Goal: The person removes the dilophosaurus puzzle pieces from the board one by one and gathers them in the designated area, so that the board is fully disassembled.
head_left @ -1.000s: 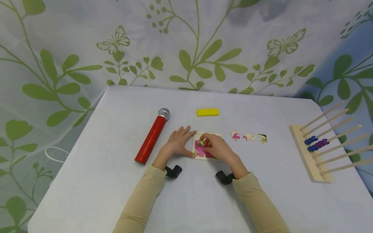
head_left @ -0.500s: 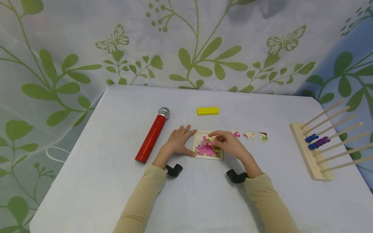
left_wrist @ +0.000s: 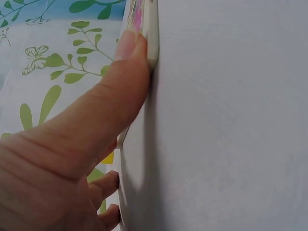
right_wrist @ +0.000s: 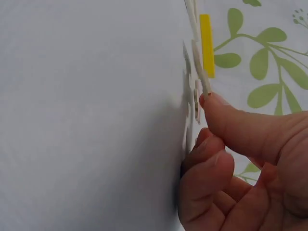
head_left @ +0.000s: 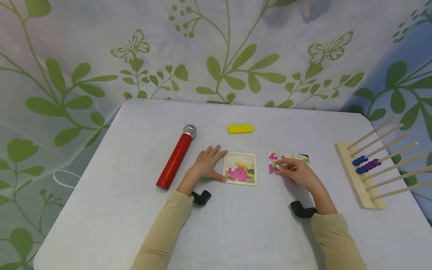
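A square wooden puzzle board (head_left: 240,157) lies mid-table, a pink dinosaur picture filling its lower part and bare wood showing above. My left hand (head_left: 204,165) is spread at the board's left side, thumb against the lower corner and index finger by the upper one; the left wrist view shows the thumb (left_wrist: 103,106) against the board's edge (left_wrist: 153,38). To the right of the board, my right hand (head_left: 300,174) pinches a pink puzzle piece (head_left: 272,168) between thumb and fingers. In the right wrist view this piece (right_wrist: 200,67) stands tilted above the cloth.
Just beyond the right hand, loose puzzle pieces (head_left: 304,157) lie in a row. A yellow block (head_left: 240,129) is behind the board. Left of the left hand lies a red microphone (head_left: 175,161). A wooden peg stand (head_left: 359,180) with blue and purple beads stands at the right.
My right hand has moved right, off the board, carrying a pink puzzle piece from the picture's upper part to beside the loose pieces. The left hand has stayed in place.
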Tool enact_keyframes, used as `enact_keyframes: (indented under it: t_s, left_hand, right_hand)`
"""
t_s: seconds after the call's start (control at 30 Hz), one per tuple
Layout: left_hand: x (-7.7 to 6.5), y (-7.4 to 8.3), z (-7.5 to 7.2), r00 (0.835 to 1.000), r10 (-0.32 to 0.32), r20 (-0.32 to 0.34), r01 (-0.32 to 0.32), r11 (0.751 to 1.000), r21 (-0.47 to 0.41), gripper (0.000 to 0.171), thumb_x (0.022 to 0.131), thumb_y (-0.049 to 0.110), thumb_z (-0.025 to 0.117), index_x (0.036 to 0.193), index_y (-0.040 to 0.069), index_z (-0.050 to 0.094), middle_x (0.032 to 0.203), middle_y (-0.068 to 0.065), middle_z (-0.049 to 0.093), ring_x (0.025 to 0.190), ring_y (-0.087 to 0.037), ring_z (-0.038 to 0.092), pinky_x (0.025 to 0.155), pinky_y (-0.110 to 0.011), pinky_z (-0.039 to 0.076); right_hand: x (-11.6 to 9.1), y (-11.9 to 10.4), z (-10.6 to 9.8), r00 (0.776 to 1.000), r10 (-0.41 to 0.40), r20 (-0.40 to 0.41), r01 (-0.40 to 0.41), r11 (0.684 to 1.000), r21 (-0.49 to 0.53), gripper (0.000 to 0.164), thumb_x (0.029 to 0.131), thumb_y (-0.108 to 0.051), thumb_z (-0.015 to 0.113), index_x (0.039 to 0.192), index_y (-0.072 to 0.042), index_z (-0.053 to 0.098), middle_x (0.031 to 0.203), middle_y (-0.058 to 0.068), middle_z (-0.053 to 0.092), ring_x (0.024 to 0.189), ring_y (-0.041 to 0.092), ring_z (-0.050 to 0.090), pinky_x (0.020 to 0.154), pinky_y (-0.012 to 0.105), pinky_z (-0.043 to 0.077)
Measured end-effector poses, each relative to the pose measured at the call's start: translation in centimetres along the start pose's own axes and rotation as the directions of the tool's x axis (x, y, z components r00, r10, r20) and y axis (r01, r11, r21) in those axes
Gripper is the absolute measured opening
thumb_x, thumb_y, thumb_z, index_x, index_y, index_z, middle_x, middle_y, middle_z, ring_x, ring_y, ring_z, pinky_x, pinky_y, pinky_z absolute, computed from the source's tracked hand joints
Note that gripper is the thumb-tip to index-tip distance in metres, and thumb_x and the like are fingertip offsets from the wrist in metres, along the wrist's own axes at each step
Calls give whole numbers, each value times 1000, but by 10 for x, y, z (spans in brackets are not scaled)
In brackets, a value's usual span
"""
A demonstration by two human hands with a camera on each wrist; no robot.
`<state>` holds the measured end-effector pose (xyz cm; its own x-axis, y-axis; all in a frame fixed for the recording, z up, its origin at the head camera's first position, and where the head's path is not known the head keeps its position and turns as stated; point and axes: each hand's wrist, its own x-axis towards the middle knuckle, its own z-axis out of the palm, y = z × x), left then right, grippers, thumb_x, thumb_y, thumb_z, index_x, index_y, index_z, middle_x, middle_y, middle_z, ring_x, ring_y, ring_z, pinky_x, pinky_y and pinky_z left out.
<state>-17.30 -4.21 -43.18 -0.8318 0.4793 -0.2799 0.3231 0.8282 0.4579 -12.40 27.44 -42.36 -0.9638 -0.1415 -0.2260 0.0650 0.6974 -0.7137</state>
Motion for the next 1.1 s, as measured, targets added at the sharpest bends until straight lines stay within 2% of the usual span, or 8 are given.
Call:
enact_keyframes:
  t_s: [0.17, 0.27, 0.47, 0.53, 0.63, 0.77, 1.1]
  left_hand:
    - [1, 1, -1, 1000, 0, 1, 0, 1000, -6, 94, 65, 44, 78, 143, 23, 29, 151, -5, 11, 136, -28, 4, 108, -46, 2]
    - [1, 2, -2, 1000, -5, 1, 5, 1000, -7, 94, 65, 43, 78, 143, 23, 29, 151, -5, 11, 136, -28, 4, 108, -46, 2]
    - [4, 2, -5, 1000, -13, 7, 13, 1000, 6, 94, 65, 44, 78, 143, 24, 29, 151, -5, 11, 136, -28, 4, 108, -46, 3]
    - [5, 2, -5, 1000, -15, 9, 15, 1000, 12, 94, 65, 45, 78, 143, 24, 29, 151, -5, 11, 136, -28, 4, 108, -46, 3]
    - [6, 2, -5, 1000, -14, 12, 13, 1000, 24, 94, 64, 46, 77, 143, 24, 29, 151, -5, 12, 136, -29, 5, 108, -47, 4]
    - [8, 4, -5, 1000, -13, 18, 12, 1000, 26, 94, 64, 46, 77, 142, 24, 30, 150, -5, 12, 136, -29, 5, 108, -48, 4]
    - [11, 4, -5, 999, -21, 28, 21, 1000, -18, 92, 65, 44, 77, 142, 24, 31, 151, -4, 12, 136, -28, 4, 108, -48, 3]
  right_hand:
    - [4, -2, 1, 1000, 8, -23, -8, 1000, -29, 35, 87, -15, 61, 121, -6, 57, 91, 12, 52, 74, 23, 47, 55, 28, 40]
    - [8, -11, 7, 1000, -18, -25, 18, 1000, -11, 36, 86, -16, 62, 120, -5, 57, 91, 11, 52, 79, 24, 48, 59, 29, 41]
    - [23, -44, 36, 987, -143, 77, 140, 989, 46, 36, 85, -18, 63, 119, -6, 57, 90, 9, 54, 71, 22, 49, 60, 30, 41]
    - [29, -55, 46, 981, -160, 105, 158, 987, 29, 38, 85, -17, 63, 120, -6, 56, 93, 9, 55, 73, 21, 50, 61, 30, 43]
    - [35, -65, 57, 980, -156, 122, 162, 986, -39, 41, 84, -15, 64, 121, -2, 55, 98, 11, 56, 81, 23, 51, 69, 34, 47]
    - [37, -73, 65, 987, -122, 100, 134, 983, -124, 41, 81, -13, 67, 118, 1, 58, 100, 12, 57, 86, 25, 51, 76, 37, 47]
    - [37, -75, 67, 992, -111, 61, 119, 983, -142, 34, 79, -11, 70, 110, 0, 60, 96, 11, 54, 84, 25, 50, 77, 36, 48]
